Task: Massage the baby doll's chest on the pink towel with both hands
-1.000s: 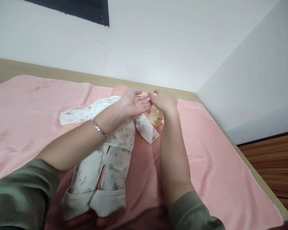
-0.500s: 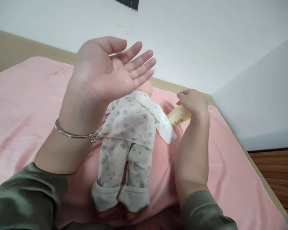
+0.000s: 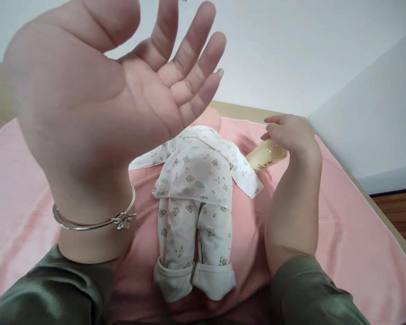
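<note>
My left hand (image 3: 111, 95) is raised close to the camera, palm towards me, its fingers spread and holding nothing. Beyond it a baby doll (image 3: 196, 176) in a white printed top and cuffed trousers lies on a pink cloth (image 3: 345, 216). My left hand hides most of the doll's head; a rounded, skin-toned part shows past the fingers. My right hand (image 3: 292, 133) hovers bent at the wrist over a pale yellow bottle (image 3: 267, 154), fingers stretched out. The bottle lies beside the doll's sleeve. Whether the right fingers touch it I cannot tell.
A light wooden edge (image 3: 257, 110) runs behind the pink cloth, against a white wall (image 3: 277, 54). Dark wood panelling (image 3: 399, 207) shows at the right. A silver bracelet (image 3: 88, 225) with charms circles my left wrist.
My left hand has come up and much closer to the camera, still spread. The view has shifted, so the doll and bottle appear further right. My right hand stays by the bottle.
</note>
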Tool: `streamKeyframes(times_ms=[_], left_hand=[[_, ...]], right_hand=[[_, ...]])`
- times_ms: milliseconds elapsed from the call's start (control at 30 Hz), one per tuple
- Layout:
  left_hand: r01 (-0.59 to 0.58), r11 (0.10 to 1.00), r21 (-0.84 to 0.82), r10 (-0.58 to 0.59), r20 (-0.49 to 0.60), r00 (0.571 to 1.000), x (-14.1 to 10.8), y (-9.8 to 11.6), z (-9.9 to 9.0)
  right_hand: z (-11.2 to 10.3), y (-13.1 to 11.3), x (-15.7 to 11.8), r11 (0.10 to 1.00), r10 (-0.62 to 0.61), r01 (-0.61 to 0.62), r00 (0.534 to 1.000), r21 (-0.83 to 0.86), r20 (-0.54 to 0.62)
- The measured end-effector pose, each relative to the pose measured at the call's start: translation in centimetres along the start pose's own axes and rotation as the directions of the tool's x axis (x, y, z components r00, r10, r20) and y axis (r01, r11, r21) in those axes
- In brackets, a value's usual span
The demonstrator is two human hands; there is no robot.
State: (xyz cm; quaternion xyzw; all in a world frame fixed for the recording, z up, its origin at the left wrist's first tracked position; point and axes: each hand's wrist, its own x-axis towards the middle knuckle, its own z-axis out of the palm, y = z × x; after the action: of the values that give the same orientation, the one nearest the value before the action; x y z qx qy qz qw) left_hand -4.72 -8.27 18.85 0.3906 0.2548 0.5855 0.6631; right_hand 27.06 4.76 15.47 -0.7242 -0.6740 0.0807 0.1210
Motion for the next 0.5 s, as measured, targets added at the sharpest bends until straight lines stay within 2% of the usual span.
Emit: streamKeyframes(times_ms=[100, 167, 300, 367, 500], left_hand=[[-0.035, 0.996, 0.079, 0.036, -0.018, 0.999, -0.4, -0.3, -0.4], [-0.041, 0.997, 0.063, 0.041, 0.011, 0.999, -0.6, -0.4, -0.2], [0.061, 0.989, -0.136, -0.053, 0.061, 0.997, -0.4, -0.5, 1.2], [0.083, 0.964, -0.254, -0.082, 0.016, 0.997, -0.2, -0.6, 2.1], [0.046, 0.936, -0.349, -0.081, -0.086, 0.993, -0.4, -0.7, 3.4]], right_hand=[[-0.1, 0.0, -0.3, 1.0, -0.018, 0.018, 1.0, 0.009, -0.007], [-0.1, 0.0, -0.4, 1.0, -0.027, 0.027, 0.999, 0.004, -0.019], [0.2, 0.1, -0.4, 0.999, -0.045, 0.046, 0.998, 0.028, -0.049], [0.3, 0.2, -0.5, 0.996, -0.044, 0.047, 0.998, 0.08, -0.045], [0.3, 0.6, -0.7, 0.98, -0.077, 0.093, 0.992, 0.176, -0.096]])
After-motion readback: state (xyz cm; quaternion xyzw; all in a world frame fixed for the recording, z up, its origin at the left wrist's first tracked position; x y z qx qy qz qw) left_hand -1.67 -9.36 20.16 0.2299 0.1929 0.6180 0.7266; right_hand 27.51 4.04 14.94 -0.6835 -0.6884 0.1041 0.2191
